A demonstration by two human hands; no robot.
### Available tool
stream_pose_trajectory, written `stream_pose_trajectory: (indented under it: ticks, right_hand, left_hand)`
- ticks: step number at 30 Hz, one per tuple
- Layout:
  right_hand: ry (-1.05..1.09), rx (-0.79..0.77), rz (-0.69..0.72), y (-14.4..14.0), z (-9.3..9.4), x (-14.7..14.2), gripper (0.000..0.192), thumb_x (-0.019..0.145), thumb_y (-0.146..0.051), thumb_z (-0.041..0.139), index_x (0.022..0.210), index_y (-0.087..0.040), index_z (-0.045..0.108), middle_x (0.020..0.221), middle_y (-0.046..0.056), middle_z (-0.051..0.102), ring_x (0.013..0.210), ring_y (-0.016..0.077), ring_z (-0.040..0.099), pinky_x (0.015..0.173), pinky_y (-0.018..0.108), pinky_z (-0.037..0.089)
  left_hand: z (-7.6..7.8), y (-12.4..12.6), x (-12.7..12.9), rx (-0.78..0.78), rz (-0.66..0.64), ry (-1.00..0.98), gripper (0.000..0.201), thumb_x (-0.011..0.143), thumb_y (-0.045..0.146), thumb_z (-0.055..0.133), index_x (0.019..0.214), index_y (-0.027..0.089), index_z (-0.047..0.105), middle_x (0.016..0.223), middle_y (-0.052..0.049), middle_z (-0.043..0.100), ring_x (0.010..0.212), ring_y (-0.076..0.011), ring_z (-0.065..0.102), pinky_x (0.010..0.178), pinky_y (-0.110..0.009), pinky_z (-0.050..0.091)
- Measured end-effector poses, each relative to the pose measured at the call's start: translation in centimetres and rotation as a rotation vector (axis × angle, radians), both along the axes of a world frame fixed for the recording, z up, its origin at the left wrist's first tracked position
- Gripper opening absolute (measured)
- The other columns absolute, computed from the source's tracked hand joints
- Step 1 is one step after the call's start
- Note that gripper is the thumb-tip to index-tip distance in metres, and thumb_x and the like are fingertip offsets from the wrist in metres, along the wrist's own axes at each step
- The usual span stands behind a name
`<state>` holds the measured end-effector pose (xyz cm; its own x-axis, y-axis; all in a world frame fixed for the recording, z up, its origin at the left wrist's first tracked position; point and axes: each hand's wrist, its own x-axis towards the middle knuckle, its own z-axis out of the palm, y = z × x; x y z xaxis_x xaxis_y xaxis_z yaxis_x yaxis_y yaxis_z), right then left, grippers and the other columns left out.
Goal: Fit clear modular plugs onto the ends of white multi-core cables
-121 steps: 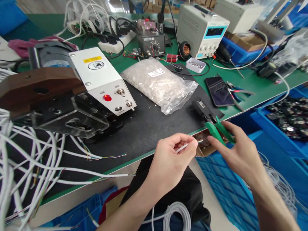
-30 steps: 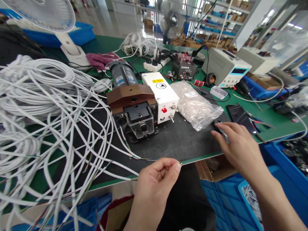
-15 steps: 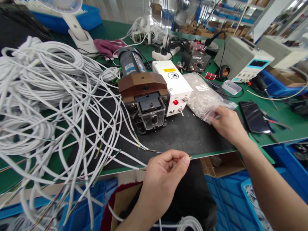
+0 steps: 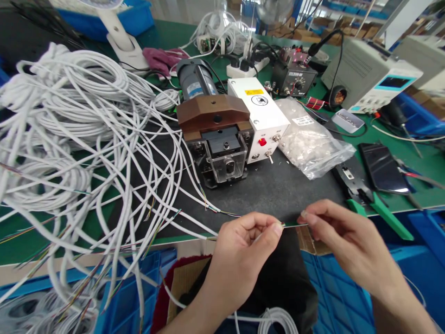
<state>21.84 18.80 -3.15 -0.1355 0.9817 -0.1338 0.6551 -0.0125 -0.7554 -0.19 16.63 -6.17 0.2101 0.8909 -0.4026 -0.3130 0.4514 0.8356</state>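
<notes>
My left hand (image 4: pixel 245 253) is closed in a pinch on thin coloured wires (image 4: pixel 283 225), whose tips poke out past the thumb. Facing it across a small gap, my right hand (image 4: pixel 342 239) pinches a small pale plastic piece (image 4: pixel 303 214); its exact kind is too small to make out. Both hands are above the bench's front edge. Behind my right hand lies a clear plastic bag (image 4: pixel 309 144) of small pale parts. Crimping pliers with green handles (image 4: pixel 391 215) rest to the right of that hand. A white cable coil (image 4: pixel 274 321) hangs below, near my lap.
A heap of white cables (image 4: pixel 93 111) with bared coloured wires fills the left side. A bench machine (image 4: pixel 213 120) with a white control box (image 4: pixel 259 111) stands in the middle. A phone (image 4: pixel 382 167), a soldering station (image 4: pixel 295 76) and a grey instrument (image 4: pixel 371 79) stand right.
My right hand has left the plastic bag and come back toward my left hand, now with a small pale piece in its fingertips. The pliers have come into view. My left hand keeps its pinch.
</notes>
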Motion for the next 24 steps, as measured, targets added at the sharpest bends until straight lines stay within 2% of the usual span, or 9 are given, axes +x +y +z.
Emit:
stream_pose_trajectory:
  ticks: [2,6,10,16,24]
  right_hand:
    - [0.140,-0.080,0.055,-1.6,0.1,-1.5,0.032,0.112,-0.047,0.057,0.094,-0.024,0.071,0.075,-0.001,0.064,0.066,0.0162,0.058,0.057,0.027,0.044]
    - [0.235,0.032,0.072,-2.8,0.3,-3.1,0.019,0.110,-0.036,0.064,0.096,-0.025,0.072,0.083,-0.002,0.070,0.071,0.0141,0.063,0.065,0.025,0.048]
    - [0.286,0.093,0.048,-3.2,0.2,-3.1,0.003,0.105,-0.027,0.072,0.103,-0.029,0.074,0.090,-0.003,0.075,0.075,0.0127,0.066,0.067,0.022,0.052]
    - [0.306,0.158,-0.038,-3.9,-0.3,-3.1,0.011,0.099,-0.024,0.080,0.108,-0.029,0.076,0.096,0.000,0.079,0.082,0.0146,0.074,0.070,0.019,0.060]
    - [0.361,0.184,-0.125,-4.5,-0.3,-4.2,0.014,0.094,-0.023,0.084,0.106,-0.029,0.080,0.088,-0.001,0.080,0.068,0.0140,0.073,0.064,0.020,0.063]
  left_hand:
    - [0.2,0.0,0.2,0.011,0.005,-0.002,0.024,0.100,0.038,0.077,0.093,0.015,0.079,0.075,0.001,0.062,0.068,-0.0094,0.048,0.062,-0.020,0.036]
    - [0.8,-0.3,0.5,0.061,0.010,0.020,0.020,0.100,0.032,0.076,0.089,0.015,0.079,0.074,0.001,0.065,0.068,-0.0094,0.050,0.062,-0.019,0.038]
    - [1.1,-0.9,0.5,0.073,0.025,0.040,0.021,0.100,0.033,0.077,0.088,0.015,0.078,0.074,0.001,0.064,0.066,-0.0090,0.048,0.060,-0.019,0.037]
    - [1.5,-1.4,0.5,0.082,0.041,0.052,0.022,0.099,0.034,0.077,0.088,0.015,0.078,0.073,0.001,0.063,0.065,-0.0089,0.045,0.059,-0.019,0.037]
    - [1.7,-1.6,0.8,0.063,0.031,0.036,0.022,0.099,0.035,0.076,0.090,0.015,0.077,0.077,-0.001,0.067,0.068,-0.0106,0.051,0.061,-0.020,0.040]
